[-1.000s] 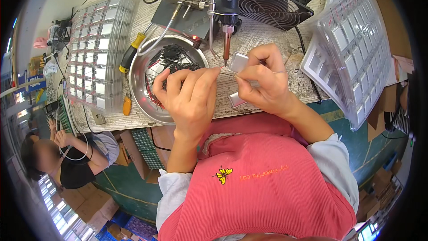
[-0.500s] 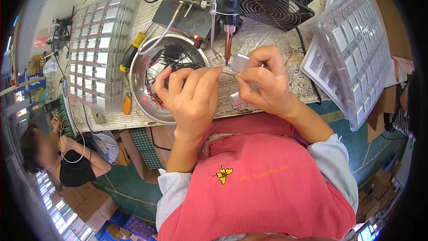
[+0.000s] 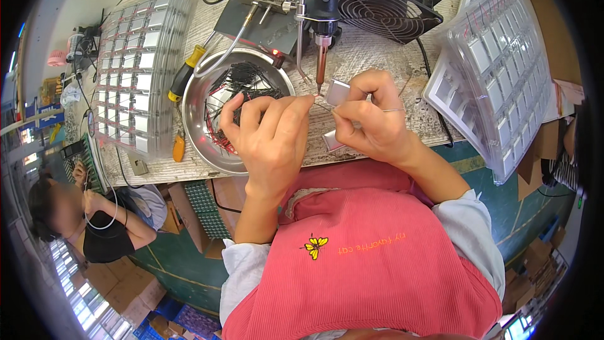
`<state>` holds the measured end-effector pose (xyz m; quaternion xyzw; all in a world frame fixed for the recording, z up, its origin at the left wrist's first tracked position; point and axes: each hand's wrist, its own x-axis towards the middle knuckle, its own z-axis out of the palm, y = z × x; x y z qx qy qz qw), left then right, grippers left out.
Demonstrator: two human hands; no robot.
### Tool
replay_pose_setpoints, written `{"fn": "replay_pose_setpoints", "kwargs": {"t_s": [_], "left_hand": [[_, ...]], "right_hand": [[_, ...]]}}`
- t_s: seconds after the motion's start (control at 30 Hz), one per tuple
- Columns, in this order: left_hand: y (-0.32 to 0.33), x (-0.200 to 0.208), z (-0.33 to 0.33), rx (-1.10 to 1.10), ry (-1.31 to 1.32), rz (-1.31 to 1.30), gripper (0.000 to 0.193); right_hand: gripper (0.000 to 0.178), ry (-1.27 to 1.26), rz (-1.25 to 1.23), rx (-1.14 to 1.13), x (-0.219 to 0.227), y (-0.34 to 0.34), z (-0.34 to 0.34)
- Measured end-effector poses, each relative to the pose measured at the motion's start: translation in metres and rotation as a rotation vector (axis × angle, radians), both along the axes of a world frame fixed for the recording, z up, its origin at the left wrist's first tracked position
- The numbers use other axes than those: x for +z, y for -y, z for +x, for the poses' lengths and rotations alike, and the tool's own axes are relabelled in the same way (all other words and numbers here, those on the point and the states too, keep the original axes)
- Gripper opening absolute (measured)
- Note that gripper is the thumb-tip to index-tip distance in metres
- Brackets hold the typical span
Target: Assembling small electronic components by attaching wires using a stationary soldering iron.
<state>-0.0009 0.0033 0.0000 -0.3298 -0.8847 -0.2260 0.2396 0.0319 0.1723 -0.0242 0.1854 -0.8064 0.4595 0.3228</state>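
My left hand point(image 3: 274, 129) is closed in a pinch, its fingertips right beside the soldering iron's tip point(image 3: 319, 87). What it pinches is too small to make out. My right hand point(image 3: 374, 116) is closed around a thin metal tool point(image 3: 394, 109), perhaps tweezers; most of it is hidden by the fingers. A flat silver battery cell point(image 3: 338, 92) sits between the iron tip and my right fingers. Another silver cell point(image 3: 333, 140) lies on the bench below, partly covered by my right hand. A steel bowl point(image 3: 195, 141) of black and red wires point(image 3: 242, 79) stands left of my left hand.
Trays of cells stand at left point(image 3: 129, 75) and right point(image 3: 497, 82). Behind are a black fan point(image 3: 390, 16) and a metal stand point(image 3: 264, 22). A yellow-black screwdriver point(image 3: 187, 74) rests against the bowl. A co-worker point(image 3: 94, 214) sits at far left.
Both hands stay by the iron tip with barely any movement. My right hand has shifted slightly and its fingers have turned a little; the upper cell has moved slightly with it.
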Motion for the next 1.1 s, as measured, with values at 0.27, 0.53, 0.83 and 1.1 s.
{"fn": "replay_pose_setpoints", "kwargs": {"t_s": [0.27, 0.53, 0.83, 1.1], "left_hand": [[-0.0002, 0.0001, 0.0007, -0.001, 0.004, -0.014, 0.022], [0.0002, 0.0004, 0.0017, -0.005, -0.005, -0.005, 0.022], [0.0013, 0.0003, 0.0009, 0.004, -0.025, -0.002, 0.023], [0.0030, 0.0030, 0.0025, 0.004, -0.026, -0.006, 0.023]], "right_hand": [[0.021, 0.031, -0.016, -0.003, 0.0004, 0.0000, 0.0022], [0.022, 0.102, -0.081, 0.016, 0.0025, -0.0038, 0.0039], [0.015, 0.206, -0.160, 0.007, 0.0004, -0.0035, 0.0026], [0.014, 0.191, -0.161, 0.022, 0.0028, -0.0024, 0.0017]]}}
